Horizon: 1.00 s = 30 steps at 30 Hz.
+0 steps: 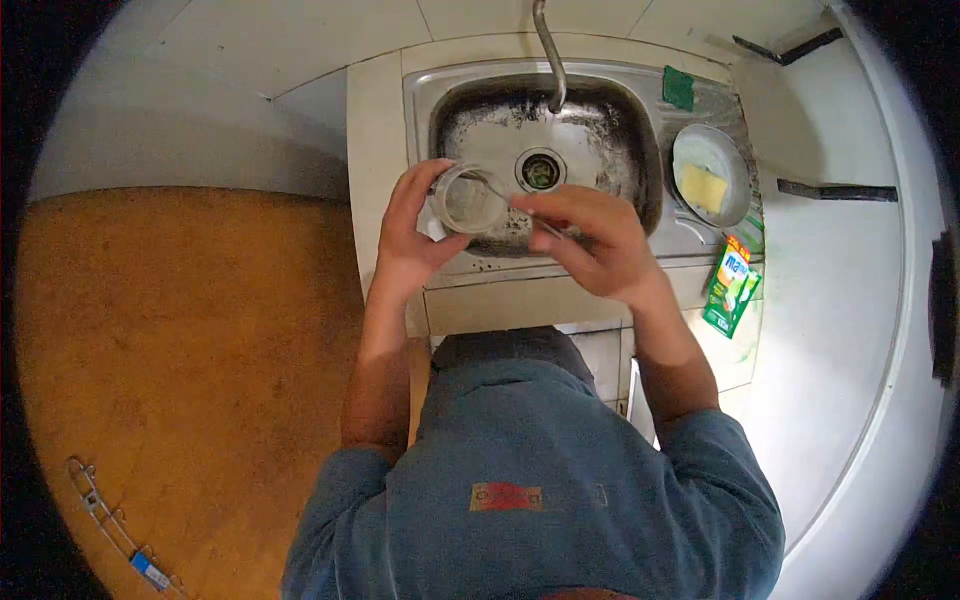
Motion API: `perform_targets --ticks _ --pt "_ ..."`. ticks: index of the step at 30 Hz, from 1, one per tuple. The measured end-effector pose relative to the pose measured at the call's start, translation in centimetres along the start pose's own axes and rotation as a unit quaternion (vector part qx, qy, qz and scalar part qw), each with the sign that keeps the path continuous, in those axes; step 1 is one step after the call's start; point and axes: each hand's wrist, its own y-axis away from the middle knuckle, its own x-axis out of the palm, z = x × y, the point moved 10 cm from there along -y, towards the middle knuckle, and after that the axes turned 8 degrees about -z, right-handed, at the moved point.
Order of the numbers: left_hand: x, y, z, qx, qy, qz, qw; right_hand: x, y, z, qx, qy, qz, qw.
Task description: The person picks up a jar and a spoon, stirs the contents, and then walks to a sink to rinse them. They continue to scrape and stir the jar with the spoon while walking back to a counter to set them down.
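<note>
Hands (412,225) close together above sink (468,135)

Clear, smooth-walled jar (470,205) in left hand (418,225), glass or plastic uncertain; slim shiny metal utensil (497,190) in right hand (602,240). Beyond both, metal sink basin (488,138), dark-blotched, under smooth metal faucet (550,60). Right of right hand: glossy plastic-film pouch (732,288), matt sponge (704,188), rough scouring pad (678,88).

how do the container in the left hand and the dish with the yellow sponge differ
The container looks see-through, while the dish looks opaque. The container is held in the left hand; the dish rests on the drainboard. The container looks narrower than the dish. Both have round rims.
</note>
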Motion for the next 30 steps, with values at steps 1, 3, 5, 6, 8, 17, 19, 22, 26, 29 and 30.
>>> perform_targets --ticks 1,3,5,6,8,17,19,22,26,29,30 --pt "0.2 0.1 -0.2 0.001 0.002 0.002 1.0 -0.3 -0.2 0.8 -0.03 0.031 -0.022 0.999" --pt "0.2 0.3 -0.6 0.01 0.006 -0.009 1.0 -0.7 -0.2 2.0 -0.027 0.066 -0.055 0.996" --pt "0.3 0.5 -0.6 0.012 0.024 -0.012 1.0 -1.3 0.0 3.2 -0.025 0.095 -0.084 0.992" --pt "0.2 0.7 -0.6 0.013 0.041 -0.014 0.999 -1.4 0.2 4.2 -0.044 0.104 -0.088 0.99" --pt "0.0 0.8 -0.4 0.007 0.074 -0.012 0.997 -1.5 0.7 5.5 -0.063 0.113 -0.093 0.987" --pt "-1.2 1.0 -1.9 -0.04 0.137 -0.008 0.99 -1.2 1.9 10.6 -0.152 0.12 -0.079 0.978" --pt "-1.4 1.0 -2.3 -0.029 0.118 -0.004 0.993 -1.2 1.7 11.5 -0.155 0.167 -0.052 0.972" --pt "-2.2 0.5 -4.5 0.015 0.069 -0.012 0.997 -2.0 2.0 12.1 -0.173 0.15 -0.078 0.97" --pt "-2.8 0.2 -5.5 0.039 0.072 -0.01 0.997 -2.2 2.1 12.6 -0.161 0.157 -0.087 0.971" --pt "-3.3 0.2 -6.2 0.065 0.056 -0.017 0.996 -0.8 2.0 13.0 -0.171 0.184 -0.022 0.968" --pt "-3.5 0.2 -6.5 0.072 0.052 -0.023 0.996 -0.3 1.9 12.9 -0.177 0.197 -0.014 0.964"
